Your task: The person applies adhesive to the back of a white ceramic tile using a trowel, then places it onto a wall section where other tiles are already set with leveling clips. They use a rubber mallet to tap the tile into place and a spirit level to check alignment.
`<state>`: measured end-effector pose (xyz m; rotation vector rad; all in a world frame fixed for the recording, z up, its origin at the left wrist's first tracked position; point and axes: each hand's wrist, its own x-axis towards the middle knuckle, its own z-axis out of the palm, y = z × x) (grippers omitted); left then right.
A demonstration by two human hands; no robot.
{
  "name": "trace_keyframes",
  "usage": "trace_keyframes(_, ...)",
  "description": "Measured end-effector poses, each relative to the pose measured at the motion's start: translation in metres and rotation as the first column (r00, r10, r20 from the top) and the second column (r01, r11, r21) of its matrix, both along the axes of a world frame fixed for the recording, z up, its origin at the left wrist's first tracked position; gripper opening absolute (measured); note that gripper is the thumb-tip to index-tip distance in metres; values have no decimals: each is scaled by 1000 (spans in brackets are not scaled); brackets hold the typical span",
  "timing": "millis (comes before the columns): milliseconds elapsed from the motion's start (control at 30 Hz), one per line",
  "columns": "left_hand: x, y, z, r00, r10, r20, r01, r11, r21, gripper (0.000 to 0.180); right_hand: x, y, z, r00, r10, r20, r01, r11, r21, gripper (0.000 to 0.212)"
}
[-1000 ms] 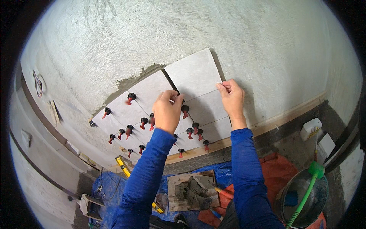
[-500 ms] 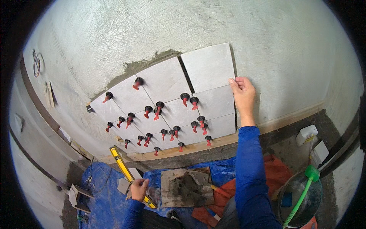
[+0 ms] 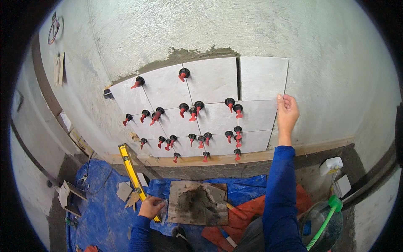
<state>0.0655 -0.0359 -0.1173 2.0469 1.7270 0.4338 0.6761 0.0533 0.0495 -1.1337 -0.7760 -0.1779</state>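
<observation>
My right hand (image 3: 287,115) pinches the lower right corner of a light grey square tile (image 3: 263,78), thumb on its face and fingers at its edge. That tile is the rightmost of the top row, with a dark gap between it and the neighbouring tile (image 3: 213,80). Low on the left, my left hand (image 3: 151,207) is closed around the lower part of a yellow spirit level (image 3: 132,172), which slants up toward the wall. Several black and red levelling clips (image 3: 193,113) stick out along the joints of the tiles below and to the left.
A wooden batten (image 3: 201,161) runs under the tiles. On the blue sheet (image 3: 105,206) lies a board (image 3: 176,210) with grey mortar (image 3: 197,201). At lower right, a bucket (image 3: 327,231) holds a green-handled brush (image 3: 325,229). Broken tile pieces (image 3: 124,191) lie left.
The view has shifted, so the tiled area sits further right in the picture. My right hand keeps its pinch at the tile's corner. The spirit level stays with my left hand.
</observation>
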Motion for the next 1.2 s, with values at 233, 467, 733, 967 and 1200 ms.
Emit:
trace_keyframes(233, 1, -1, -1, 1000, -20, 24, 20, 1000, -7, 40, 1, -3, 1, 996, -81, 33, 83, 993, -80, 38)
trace_keyframes(467, 8, -5, 9, 1000, -26, -8, 26, 999, -22, 41, -32, -11, 16, 976, -214, 52, 219, 965, -147, 56)
trace_keyframes(733, 4, -3, 11, 998, -60, 19, 60, 997, -45, 43, -35, 0, 15, 962, -274, 13, 273, 956, -108, 68)
trace_keyframes(967, 1, -9, 13, 996, -84, 16, 85, 996, -14, 40, -35, 0, 14, 962, -272, 13, 272, 957, -104, 69)
trace_keyframes(1200, 10, -9, 18, 995, -96, -5, 95, 995, -23, 41, -36, -5, 17, 963, -265, 47, 268, 957, -106, 66)
